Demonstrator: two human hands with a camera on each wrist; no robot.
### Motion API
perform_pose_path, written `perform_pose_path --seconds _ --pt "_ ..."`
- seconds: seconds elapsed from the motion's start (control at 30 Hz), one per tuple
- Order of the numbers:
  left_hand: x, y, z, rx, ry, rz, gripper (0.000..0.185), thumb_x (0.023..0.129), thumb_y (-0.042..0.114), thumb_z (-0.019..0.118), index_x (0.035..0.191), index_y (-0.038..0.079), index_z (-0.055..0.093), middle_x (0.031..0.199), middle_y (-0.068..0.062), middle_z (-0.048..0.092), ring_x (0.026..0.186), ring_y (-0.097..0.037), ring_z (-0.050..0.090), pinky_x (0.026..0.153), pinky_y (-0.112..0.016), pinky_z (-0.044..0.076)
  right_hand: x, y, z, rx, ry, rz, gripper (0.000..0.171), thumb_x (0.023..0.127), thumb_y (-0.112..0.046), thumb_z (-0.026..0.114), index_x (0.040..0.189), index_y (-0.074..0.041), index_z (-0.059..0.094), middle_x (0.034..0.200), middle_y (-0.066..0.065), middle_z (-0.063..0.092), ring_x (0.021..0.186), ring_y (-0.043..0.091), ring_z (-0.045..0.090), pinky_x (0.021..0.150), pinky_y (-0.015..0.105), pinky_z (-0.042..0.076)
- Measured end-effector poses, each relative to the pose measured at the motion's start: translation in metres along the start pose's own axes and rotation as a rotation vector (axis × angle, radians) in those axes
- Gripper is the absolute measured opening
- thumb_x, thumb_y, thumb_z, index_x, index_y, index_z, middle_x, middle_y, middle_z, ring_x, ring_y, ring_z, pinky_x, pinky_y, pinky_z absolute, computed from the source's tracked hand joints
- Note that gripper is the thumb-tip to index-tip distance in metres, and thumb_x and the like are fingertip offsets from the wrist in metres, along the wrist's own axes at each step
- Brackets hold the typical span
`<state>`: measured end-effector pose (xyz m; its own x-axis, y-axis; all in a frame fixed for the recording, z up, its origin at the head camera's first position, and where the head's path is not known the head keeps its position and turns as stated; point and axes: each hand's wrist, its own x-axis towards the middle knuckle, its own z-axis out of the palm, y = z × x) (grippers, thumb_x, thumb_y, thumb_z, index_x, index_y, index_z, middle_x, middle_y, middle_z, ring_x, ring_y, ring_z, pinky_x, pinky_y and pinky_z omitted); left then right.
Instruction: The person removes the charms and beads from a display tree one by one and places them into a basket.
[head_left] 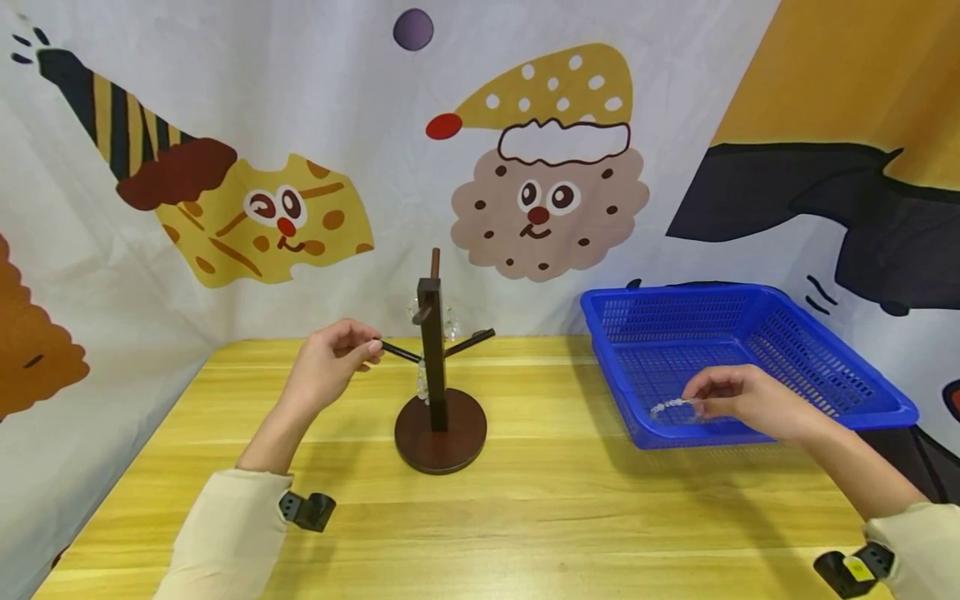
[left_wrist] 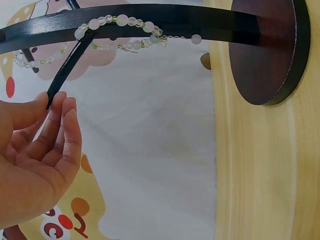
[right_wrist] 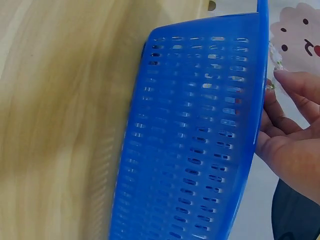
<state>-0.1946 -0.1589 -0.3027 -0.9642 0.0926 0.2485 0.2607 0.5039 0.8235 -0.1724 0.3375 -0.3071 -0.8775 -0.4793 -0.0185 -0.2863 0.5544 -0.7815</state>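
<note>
Beads (head_left: 667,406) on a little string are pinched in the right hand (head_left: 753,402), between thumb and fingers. The left hand (head_left: 332,360) pinches the tip of a thin black rod (head_left: 401,351), so both hands are holding something and each grip is narrow. The rod slopes up and out from a dark wooden stand (head_left: 432,358), off to its left side, and the left hand is at its far end.

The string of beads points from the right fingers over to the left, toward the stand, and bends down a bit. It is by the near left corner of a blue basket (head_left: 675,321); I cannot tell if it touches the basket. The stand is well apart from the right hand, and the left hand is much nearer to it. The stand's post is between the beads and the tip of that rod.

A bracelet (left_wrist: 122,20) of white and green beads hangs on the held rod, close to the post. More beads (head_left: 451,323) show behind the post. Another rod (head_left: 472,342) sticks out to the right. The round base (head_left: 441,446) sits flat on the yellow wood table (head_left: 540,500). Behind it all hangs a cloth (head_left: 405,192) with funny food faces.
</note>
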Motion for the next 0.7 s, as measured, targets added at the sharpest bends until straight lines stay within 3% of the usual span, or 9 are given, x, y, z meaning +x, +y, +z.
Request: perform_pose_path --seconds 0.23,0.43,0.7 --pt "0.000 0.000 0.000 0.006 0.000 -0.002 0.016 0.092 0.009 0.054 0.101 -0.003 0.060 0.089 -0.015 0.065 0.080 -0.026 0.062 0.066 -0.025 0.051 -0.002 -0.003 -0.003 -0.008 0.009 0.018 0.013 0.090 -0.002 0.055 0.101 0.004 0.059 0.086 0.004 0.061 0.076 0.018 0.062 0.066 0.031 0.053" --pt "0.000 0.000 0.000 0.009 -0.001 -0.004 0.016 0.092 0.010 0.054 0.101 -0.002 0.060 0.088 -0.014 0.065 0.077 -0.019 0.062 0.066 -0.025 0.051 -0.001 -0.013 -0.009 -0.024 0.035 0.020 0.015 0.089 -0.003 0.056 0.103 0.004 0.058 0.087 0.005 0.062 0.077 0.014 0.060 0.065 0.031 0.052" --pt "0.000 0.000 0.000 0.009 -0.001 0.000 0.016 0.092 0.010 0.054 0.101 -0.002 0.060 0.088 -0.014 0.065 0.077 -0.018 0.062 0.066 -0.024 0.051 0.005 -0.033 -0.016 -0.061 0.021 0.085 0.021 0.091 -0.010 0.056 0.108 0.003 0.056 0.092 0.009 0.061 0.081 0.017 0.061 0.069 0.031 0.052"
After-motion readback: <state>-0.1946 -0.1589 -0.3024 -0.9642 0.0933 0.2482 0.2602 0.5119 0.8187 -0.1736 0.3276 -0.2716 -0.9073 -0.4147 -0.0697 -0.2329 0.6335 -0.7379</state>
